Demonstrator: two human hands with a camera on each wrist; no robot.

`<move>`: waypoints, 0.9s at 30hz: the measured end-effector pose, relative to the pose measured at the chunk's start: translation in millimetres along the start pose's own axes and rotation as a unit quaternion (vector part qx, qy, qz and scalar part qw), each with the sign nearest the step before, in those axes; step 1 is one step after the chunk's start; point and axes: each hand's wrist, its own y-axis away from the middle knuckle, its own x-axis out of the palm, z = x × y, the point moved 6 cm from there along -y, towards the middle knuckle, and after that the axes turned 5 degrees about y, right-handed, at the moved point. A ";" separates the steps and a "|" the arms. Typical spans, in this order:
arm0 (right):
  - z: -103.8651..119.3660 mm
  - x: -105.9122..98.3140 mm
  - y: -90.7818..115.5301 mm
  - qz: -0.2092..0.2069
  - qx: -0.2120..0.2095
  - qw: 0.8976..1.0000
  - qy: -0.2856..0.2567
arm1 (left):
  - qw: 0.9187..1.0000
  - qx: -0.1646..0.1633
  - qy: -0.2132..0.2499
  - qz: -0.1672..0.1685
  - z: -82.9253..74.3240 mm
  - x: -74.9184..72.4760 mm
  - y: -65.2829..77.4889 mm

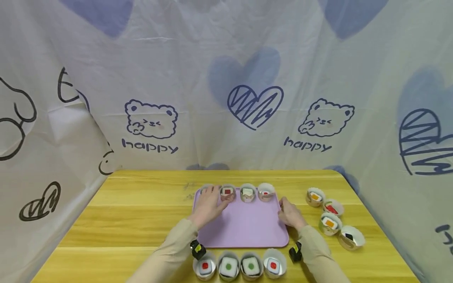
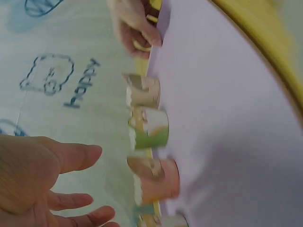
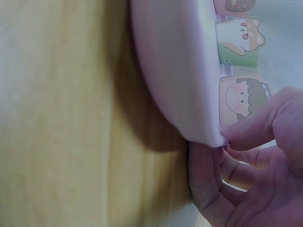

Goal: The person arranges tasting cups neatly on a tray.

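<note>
A lilac tray point(image 1: 247, 224) lies on the wooden table, with a row of several paper cups along its far edge. My right hand point(image 1: 291, 214) pinches the tray's right rim, the thumb on top and fingers underneath, as the right wrist view shows. My left hand point(image 1: 207, 208) hovers over the tray's far left with its fingers spread, holding nothing. It partly hides the leftmost cup point(image 2: 163, 221). Next to that stand a pink cup point(image 2: 163, 179), a green-and-white cup point(image 2: 154, 127) and a beige cup point(image 3: 236, 99) with a printed child. Small sushi-like pieces sit inside the cups.
Several more filled cups point(image 1: 251, 266) line up on the table point(image 1: 134, 212) in front of the tray, close to both wrists. To the right, another group of filled cups point(image 1: 330, 224) stands beyond the right hand. A printed curtain point(image 1: 212, 129) hangs behind and beside the table.
</note>
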 end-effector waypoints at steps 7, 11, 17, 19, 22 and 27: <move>-1.0 -0.3 1.2 0.001 -0.003 1.000 0.002 | 0.996 -0.068 0.053 0.010 39.8 -13.7 23.5; 1.0 -1.1 -0.2 -0.004 -0.010 1.000 0.007 | 0.993 -0.114 0.033 0.004 62.5 -21.2 33.5; 1.1 -0.7 -0.2 -0.003 -0.005 1.000 0.011 | 0.991 -0.133 0.005 0.016 80.9 -17.7 44.5; 1.4 -0.6 -0.7 -0.003 -0.006 1.000 0.010 | 0.991 -0.136 0.008 0.018 84.1 -14.7 45.8; 2.1 -1.2 -0.5 -0.004 -0.006 1.000 0.009 | 0.988 -0.150 0.016 0.017 88.8 -11.3 45.6; 0.4 -1.0 -1.3 -0.003 -0.001 1.000 0.011 | 0.987 -0.160 0.004 0.011 93.4 -6.6 42.8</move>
